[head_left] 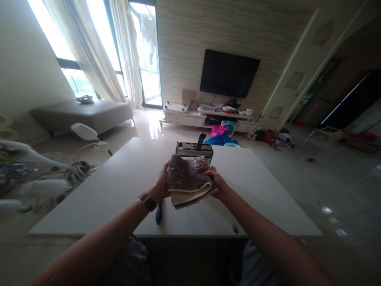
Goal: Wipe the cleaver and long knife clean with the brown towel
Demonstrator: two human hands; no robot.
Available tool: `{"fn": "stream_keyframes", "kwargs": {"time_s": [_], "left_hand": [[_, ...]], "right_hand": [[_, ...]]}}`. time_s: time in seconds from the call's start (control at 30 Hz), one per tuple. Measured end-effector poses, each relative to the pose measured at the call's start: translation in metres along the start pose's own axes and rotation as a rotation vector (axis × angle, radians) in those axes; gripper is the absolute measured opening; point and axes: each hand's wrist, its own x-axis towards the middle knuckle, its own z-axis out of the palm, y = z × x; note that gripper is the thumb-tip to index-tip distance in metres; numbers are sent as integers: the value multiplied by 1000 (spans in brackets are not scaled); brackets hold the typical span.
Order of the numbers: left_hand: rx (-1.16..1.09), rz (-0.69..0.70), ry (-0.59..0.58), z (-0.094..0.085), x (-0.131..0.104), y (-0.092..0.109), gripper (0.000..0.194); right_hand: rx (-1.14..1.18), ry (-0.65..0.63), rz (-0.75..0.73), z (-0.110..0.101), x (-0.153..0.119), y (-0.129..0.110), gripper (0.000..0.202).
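A folded brown plush cloth [189, 174] with a tan underside is held up over the white table [119, 190]. My left hand [161, 183] grips its left edge, the fingers mostly hidden behind the cloth. On the opposite edge my right hand [218, 182] is closed, its thumb lying on top. Just beyond the cloth stands a knife block [187, 148] with one black-handled tool [201, 141] sticking up from it. A black handle [159, 213] lies on the table beneath my left wrist; its far end is hidden.
Near the table's front edge lies a small dark object [235, 228]. White lamp parts and cables [44, 182] are on the left. Past the table are a pink basket [218, 130], a low TV cabinet [187, 119] and a grey bench [89, 115].
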Motion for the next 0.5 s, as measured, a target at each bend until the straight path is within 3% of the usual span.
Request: {"fn": "stream_keyframes", "kwargs": {"time_s": [0.1,0.2,0.37,0.5], "left_hand": [[-6,-3,16,6,0,0,48],[29,0,61,9,0,0,39],[80,-46,124,8,0,-2,36],[110,-79,158,4,2,-5,35]], "right_hand": [[36,-9,-85,-10,-5,-16,31],[48,-46,-86,-24,-7,-16,33],[45,-41,14,-43,-6,3,29],[-1,-70,133,-45,-9,10,25]]}}
